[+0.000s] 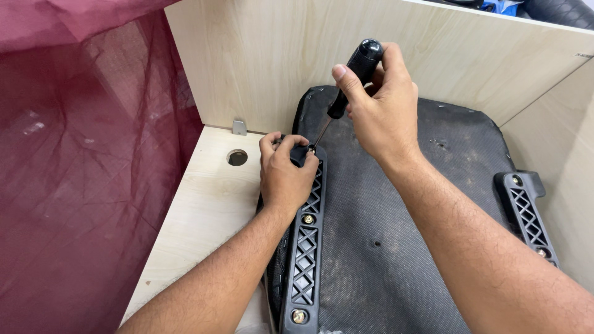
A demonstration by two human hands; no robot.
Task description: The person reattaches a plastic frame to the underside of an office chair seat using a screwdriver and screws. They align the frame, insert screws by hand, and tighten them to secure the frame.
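My right hand (378,105) grips the black handle of a screwdriver (354,75), held slanted with its tip down at the far end of a black plastic lattice bracket (304,253). My left hand (286,170) clasps that far end of the bracket, right beside the screwdriver tip. The bracket lies along the left edge of a black fabric-covered seat underside (396,247) and shows brass-coloured screws (308,219) along its length.
A second black lattice bracket (527,210) sits on the seat's right edge. The seat rests on a light wooden desk (204,204) with a round cable hole (237,157) and upright wooden panels behind and at right. Dark red mesh cloth (80,173) hangs at left.
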